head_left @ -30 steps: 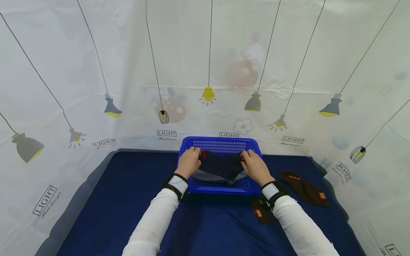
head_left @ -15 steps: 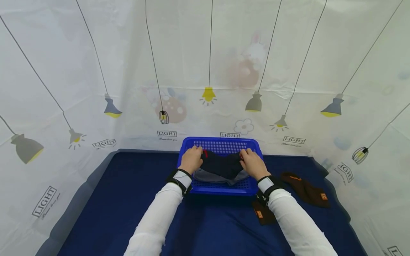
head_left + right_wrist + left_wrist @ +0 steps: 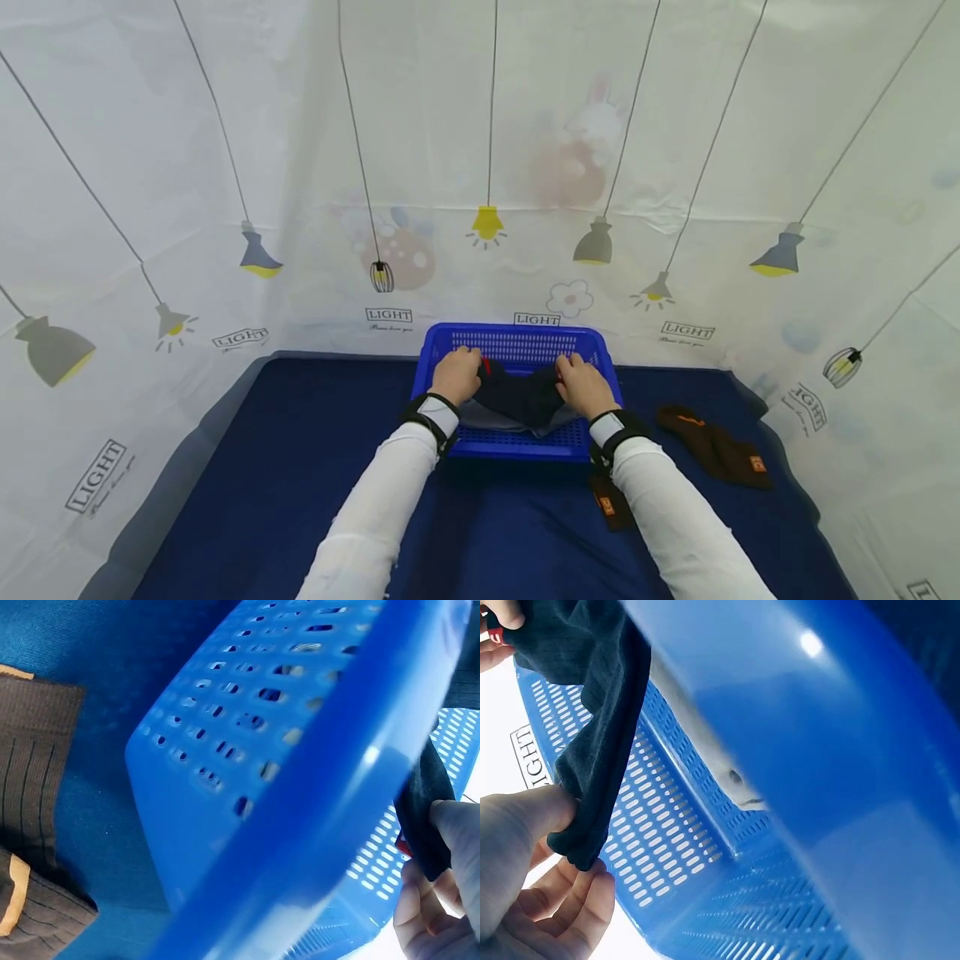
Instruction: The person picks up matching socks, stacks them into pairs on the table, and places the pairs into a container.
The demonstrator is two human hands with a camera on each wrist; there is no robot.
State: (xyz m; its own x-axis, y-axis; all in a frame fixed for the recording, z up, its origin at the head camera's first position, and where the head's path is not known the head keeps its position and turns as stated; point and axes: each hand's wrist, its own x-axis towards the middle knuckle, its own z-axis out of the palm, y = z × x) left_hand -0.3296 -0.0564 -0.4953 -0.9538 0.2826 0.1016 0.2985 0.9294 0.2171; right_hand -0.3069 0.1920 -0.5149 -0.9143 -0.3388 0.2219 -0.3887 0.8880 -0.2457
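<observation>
A dark sock (image 3: pixel 521 396) with red marks near its ends stretches between my two hands over the blue basket (image 3: pixel 517 327). My left hand (image 3: pixel 456 379) pinches one end; in the left wrist view its thumb and fingers close on the dark knit edge (image 3: pixel 592 825). At the other end, my right hand (image 3: pixel 587 388) pinches the sock beside a small red tag (image 3: pixel 403 845). The sock sags in the middle. Beneath it, grey cloth (image 3: pixel 483 418) lies in the basket, partly hidden by the sock.
A brown sock (image 3: pixel 712 450) with orange marks lies right of the basket on the dark blue cloth (image 3: pixel 315 467). Another brown piece (image 3: pixel 613 504) is partly covered by my right forearm. A white printed sheet (image 3: pixel 300 167) rises behind the basket.
Both hands have come slightly closer together, the left moving right and the right moving left. The sock between them sags and bunches more. Both hands keep their hold.
</observation>
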